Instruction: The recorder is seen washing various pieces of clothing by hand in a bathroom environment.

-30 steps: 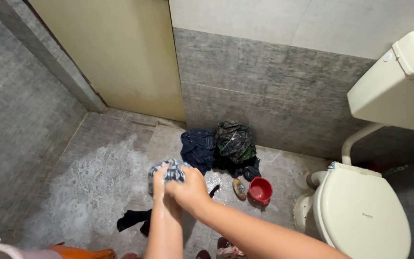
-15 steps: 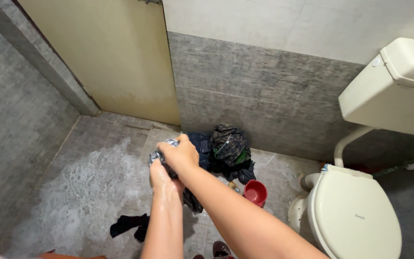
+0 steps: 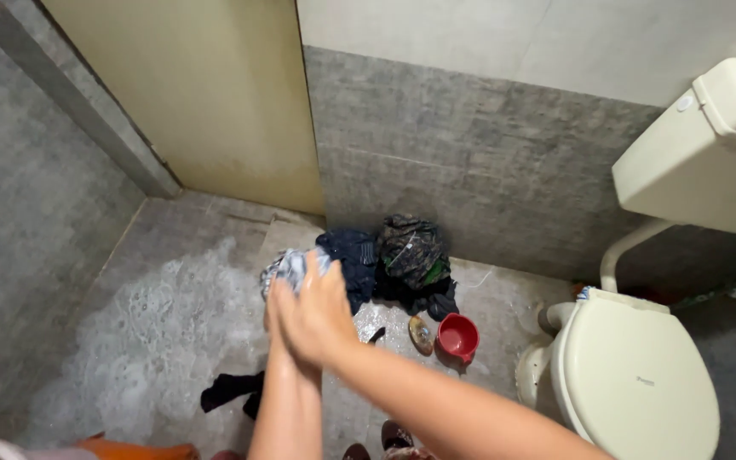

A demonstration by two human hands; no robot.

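Striped wet cloth (image 3: 293, 266) is clenched between both fists, right hand (image 3: 321, 317) over left hand (image 3: 278, 319), near the dark clothes pile (image 3: 393, 260); red cup (image 3: 458, 336) right.

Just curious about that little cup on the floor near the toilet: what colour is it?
Red. The small cup shows best in the head view, standing beside the clothes pile.

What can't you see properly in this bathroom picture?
- Left hand: mostly hidden behind the right hand, head view.
- Striped cloth: the hands cover its lower part, so its kind is unclear.
- Orange thing: cut off by the bottom edge.
- Toilet tank: cut off at the right edge.
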